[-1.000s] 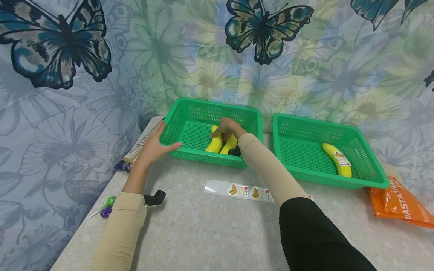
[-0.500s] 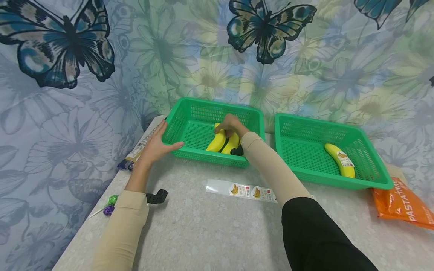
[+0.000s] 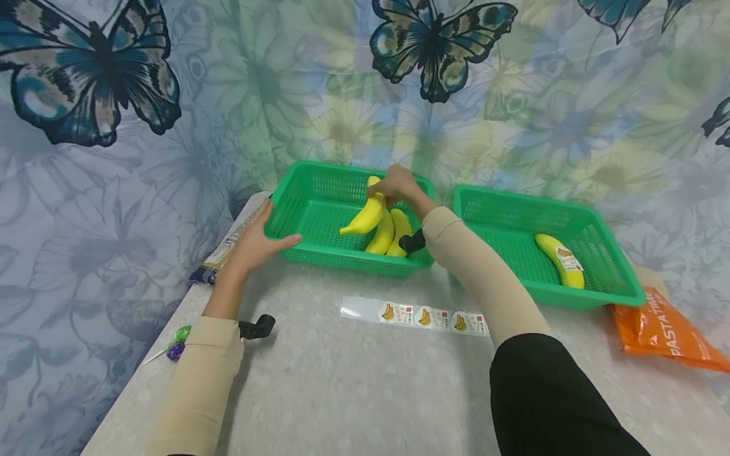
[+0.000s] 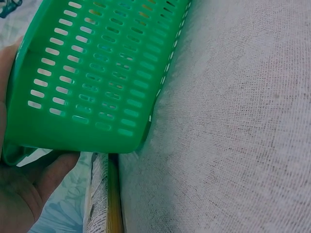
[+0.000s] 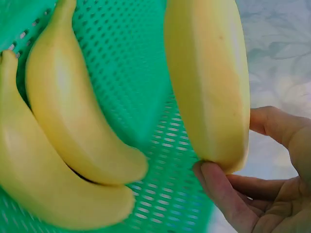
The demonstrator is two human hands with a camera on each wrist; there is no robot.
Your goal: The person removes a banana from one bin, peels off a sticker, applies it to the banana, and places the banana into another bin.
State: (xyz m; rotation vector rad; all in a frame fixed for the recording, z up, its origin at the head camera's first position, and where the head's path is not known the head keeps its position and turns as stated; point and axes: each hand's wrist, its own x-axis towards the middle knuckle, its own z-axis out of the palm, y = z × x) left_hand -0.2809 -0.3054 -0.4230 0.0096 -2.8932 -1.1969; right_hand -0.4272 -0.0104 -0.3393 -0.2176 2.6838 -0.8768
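Note:
My right hand (image 3: pixel 396 183) pinches one end of a yellow banana (image 3: pixel 367 212), held tilted above the left green basket (image 3: pixel 342 261). In the right wrist view, thumb and fingers meet at the end of this banana (image 5: pixel 209 82). Below it, two more bananas (image 5: pixel 77 107) lie side by side in the basket. My left hand (image 3: pixel 253 244) rests at the basket's near left corner, its fingers straight along the side and its thumb spread over the front rim. From the left wrist, that thumb (image 4: pixel 56 174) shows beside the corner of the basket wall (image 4: pixel 87 131).
Right of it stands another green basket (image 3: pixel 513 285) with one labelled banana (image 3: pixel 561 261). A strip of banana stickers (image 3: pixel 422 316) lies in front. An orange pasta bag (image 3: pixel 667 332), a dark-ended packet (image 3: pixel 208 269) and lollipops (image 3: pixel 177 345) lie about the table.
My right hand has risen out of the left basket, lifting one banana off the others. A third sticker on the strip has come into view. The left hand stays at the basket's corner.

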